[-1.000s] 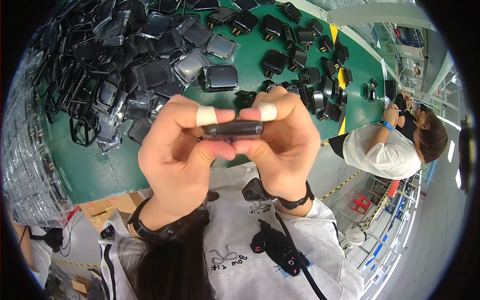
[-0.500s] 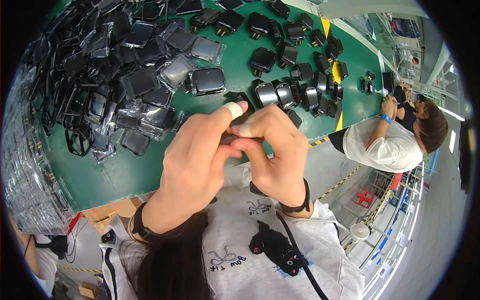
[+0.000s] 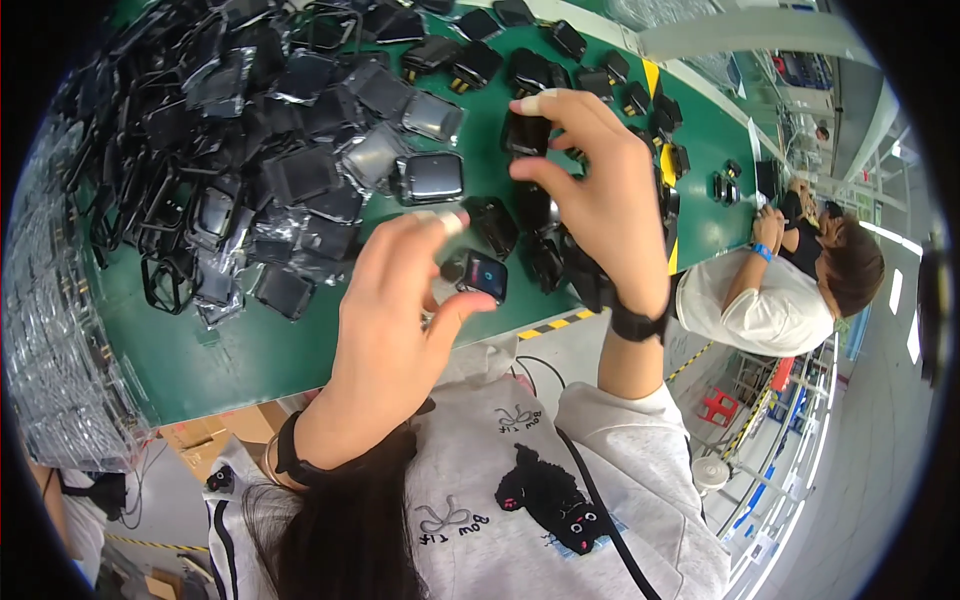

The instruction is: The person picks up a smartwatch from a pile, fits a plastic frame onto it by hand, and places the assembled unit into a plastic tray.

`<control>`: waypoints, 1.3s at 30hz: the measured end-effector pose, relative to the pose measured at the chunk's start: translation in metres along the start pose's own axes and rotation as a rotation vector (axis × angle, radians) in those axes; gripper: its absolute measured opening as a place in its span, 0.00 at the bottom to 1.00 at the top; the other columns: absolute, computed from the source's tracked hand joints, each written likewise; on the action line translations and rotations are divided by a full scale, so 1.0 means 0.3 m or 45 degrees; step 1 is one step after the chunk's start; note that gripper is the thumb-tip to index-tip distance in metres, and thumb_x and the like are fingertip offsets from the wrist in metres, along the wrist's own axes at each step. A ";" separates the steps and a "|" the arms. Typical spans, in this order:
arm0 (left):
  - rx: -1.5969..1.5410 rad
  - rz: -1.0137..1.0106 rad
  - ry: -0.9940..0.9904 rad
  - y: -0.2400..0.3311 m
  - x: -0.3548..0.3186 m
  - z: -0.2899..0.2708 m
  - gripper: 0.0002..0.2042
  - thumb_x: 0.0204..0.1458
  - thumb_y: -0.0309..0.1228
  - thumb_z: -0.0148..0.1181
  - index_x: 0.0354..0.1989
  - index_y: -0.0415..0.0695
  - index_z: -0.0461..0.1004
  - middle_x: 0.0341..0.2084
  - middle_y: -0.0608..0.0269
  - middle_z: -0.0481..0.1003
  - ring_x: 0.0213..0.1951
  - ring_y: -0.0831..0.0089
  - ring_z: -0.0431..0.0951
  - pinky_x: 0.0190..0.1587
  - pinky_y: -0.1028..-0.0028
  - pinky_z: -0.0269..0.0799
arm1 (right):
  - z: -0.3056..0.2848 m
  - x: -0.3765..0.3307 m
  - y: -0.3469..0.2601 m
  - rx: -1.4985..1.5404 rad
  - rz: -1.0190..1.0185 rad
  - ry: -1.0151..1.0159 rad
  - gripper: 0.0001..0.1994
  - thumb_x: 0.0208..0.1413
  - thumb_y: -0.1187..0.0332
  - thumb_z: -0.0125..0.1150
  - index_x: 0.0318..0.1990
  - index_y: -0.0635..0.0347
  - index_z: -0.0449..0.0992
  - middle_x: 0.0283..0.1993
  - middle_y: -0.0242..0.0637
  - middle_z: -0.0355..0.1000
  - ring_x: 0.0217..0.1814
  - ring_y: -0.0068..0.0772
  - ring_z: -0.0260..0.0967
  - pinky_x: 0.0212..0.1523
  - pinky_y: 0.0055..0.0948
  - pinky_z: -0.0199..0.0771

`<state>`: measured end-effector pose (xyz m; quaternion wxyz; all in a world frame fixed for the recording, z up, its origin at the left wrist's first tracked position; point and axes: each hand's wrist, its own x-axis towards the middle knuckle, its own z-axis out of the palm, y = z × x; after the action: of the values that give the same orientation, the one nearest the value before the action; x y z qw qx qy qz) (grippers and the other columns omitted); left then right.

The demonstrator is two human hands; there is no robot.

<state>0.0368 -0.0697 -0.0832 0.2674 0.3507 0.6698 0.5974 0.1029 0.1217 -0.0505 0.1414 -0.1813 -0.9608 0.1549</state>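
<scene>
My left hand (image 3: 392, 275) holds a small smartwatch (image 3: 484, 277) with a lit screen. The thumb lies along the watch's lower edge, the index finger is raised away from it, and the other fingers are mostly hidden. Farther right, my right hand (image 3: 605, 185) has its thumb and index finger at opposite ends of a black watch body (image 3: 527, 135) among others on the table. Between the hands lies another dark watch piece (image 3: 493, 226). Pale coverings wrap some fingertips of both hands.
A large heap of black watch frames and film-wrapped screens (image 3: 300, 175) covers the left of the green table (image 3: 250, 370). Clear plastic trays (image 3: 75, 350) stack at the far left. Yellow-black tape (image 3: 560, 325) lines the near edge. A person in white (image 3: 750, 300) works at the right.
My hands have parted. The right hand has moved away and to the right, onto a black watch body. The left hand keeps the smartwatch, and its lit screen now shows.
</scene>
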 end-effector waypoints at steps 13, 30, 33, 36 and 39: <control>-1.074 -0.181 0.037 -0.043 0.011 -0.214 0.25 0.51 0.20 0.60 0.56 0.32 0.59 0.49 0.51 0.69 0.45 0.70 0.74 0.45 0.73 0.75 | 0.072 0.396 -0.154 -0.151 -0.464 -0.343 0.11 0.41 0.81 0.60 0.36 0.66 0.73 0.39 0.48 0.62 0.47 0.52 0.60 0.47 0.37 0.64; -1.184 -0.128 0.185 -0.007 0.029 -0.160 0.21 0.48 0.13 0.57 0.52 0.30 0.62 0.49 0.48 0.70 0.49 0.66 0.74 0.51 0.70 0.73 | 0.016 0.103 -0.249 0.574 -0.300 -0.238 0.12 0.49 0.73 0.64 0.39 0.66 0.71 0.41 0.40 0.67 0.30 0.25 0.65 0.32 0.22 0.67; -1.185 -0.180 0.088 -0.031 0.016 -0.184 0.19 0.49 0.13 0.57 0.50 0.30 0.64 0.47 0.49 0.71 0.47 0.66 0.75 0.50 0.69 0.75 | 0.040 0.097 -0.236 0.810 -0.066 -0.372 0.12 0.50 0.73 0.64 0.40 0.66 0.71 0.40 0.38 0.68 0.32 0.23 0.66 0.33 0.20 0.67; -1.275 -0.148 0.199 -0.031 0.017 -0.186 0.18 0.50 0.15 0.56 0.50 0.30 0.64 0.46 0.50 0.72 0.46 0.65 0.75 0.49 0.66 0.76 | 0.094 0.121 -0.225 1.572 0.140 -0.624 0.11 0.50 0.75 0.64 0.41 0.65 0.72 0.40 0.36 0.69 0.36 0.22 0.68 0.34 0.19 0.68; -1.271 -0.131 0.316 -0.038 0.015 -0.204 0.17 0.51 0.16 0.56 0.50 0.30 0.64 0.45 0.50 0.73 0.46 0.65 0.76 0.49 0.63 0.76 | 0.106 0.251 -0.208 1.155 -0.170 -0.563 0.12 0.49 0.76 0.63 0.43 0.64 0.72 0.41 0.35 0.69 0.38 0.24 0.69 0.37 0.22 0.70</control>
<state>-0.0153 -0.1041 -0.0854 0.3495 0.0735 0.3463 0.8675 0.0063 0.0882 -0.0416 0.0088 -0.0029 -0.8133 0.5817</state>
